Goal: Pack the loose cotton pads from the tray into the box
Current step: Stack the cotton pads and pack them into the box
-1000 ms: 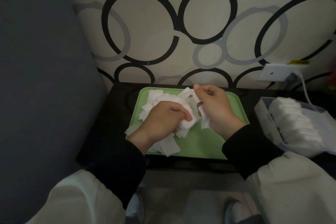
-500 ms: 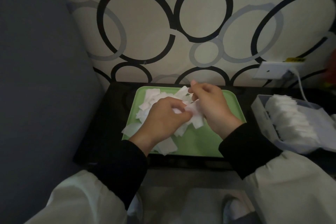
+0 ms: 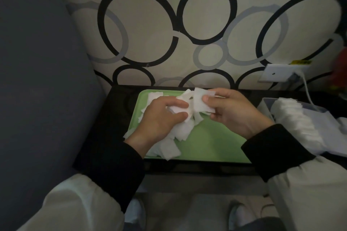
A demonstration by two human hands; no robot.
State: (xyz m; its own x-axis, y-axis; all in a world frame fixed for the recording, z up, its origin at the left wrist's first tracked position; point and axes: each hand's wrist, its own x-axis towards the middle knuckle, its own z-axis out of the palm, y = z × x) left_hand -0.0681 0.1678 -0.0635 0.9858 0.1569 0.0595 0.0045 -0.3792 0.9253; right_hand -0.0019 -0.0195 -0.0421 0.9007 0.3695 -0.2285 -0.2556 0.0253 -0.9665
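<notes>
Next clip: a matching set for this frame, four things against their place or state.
1 green plastic tray
2 pale box of stacked pads
3 right hand
4 white wall socket plate

A on the patterned wall
B pinching a square white cotton pad
C at the right edge of view
D under the loose cotton pads

Pairs: 1-D, 2-C, 3-B, 4-A

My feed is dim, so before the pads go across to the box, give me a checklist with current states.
1. Right hand pinches a white pad: ok.
2. Left hand grips pads of the pile: ok.
3. Box open, on the right hand's side: ok.
4. Room left beside the packed pads: cannot tell.
5. Tray emptied: not ok, the pile remains.
6. Corner pad inside the tray rim: not ok, it overhangs the left edge.
</notes>
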